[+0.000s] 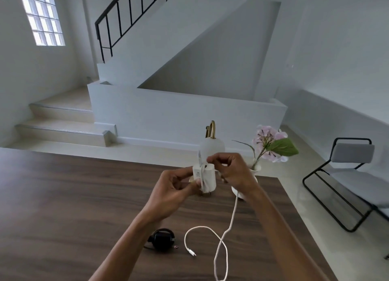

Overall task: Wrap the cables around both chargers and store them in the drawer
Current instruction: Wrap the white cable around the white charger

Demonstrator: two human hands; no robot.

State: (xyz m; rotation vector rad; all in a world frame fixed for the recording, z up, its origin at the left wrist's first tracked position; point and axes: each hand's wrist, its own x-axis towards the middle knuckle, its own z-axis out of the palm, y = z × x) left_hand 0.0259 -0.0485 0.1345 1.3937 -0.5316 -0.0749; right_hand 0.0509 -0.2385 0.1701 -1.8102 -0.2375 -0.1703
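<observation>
Forearms come up from the bottom edge, both bare, meeting above the dark wood-grain tabletop [63, 196]. Closest to the camera, a small black charger with its black cable already wound round it [162, 239] lies on the wood just beside the left forearm, with the loose end of a white braided cable [223, 236] curling next to it, plug tip resting on the table.

Left hand [170, 190] is gripping a white rectangular charger block [205, 179] by its side, thumb pressed on the front face, prongs pointing down and held a bit above the table. Right hand [233, 171] pinches that white cable at the top of the block, fingers curled in tight. A turn or so of it runs down the front of the block, and the rest hangs from under the right wrist down to the table.

Right behind the hands: a white globe lamp with a brass handle [212, 142] and a white vase holding a pink flower [271, 143]. Past the table edge there's pale tiled floor, a black metal-frame chair with a grey seat [353, 171] off to the right, then a white staircase with a black railing [117, 22] and a glass-block window [42, 17] far left.
</observation>
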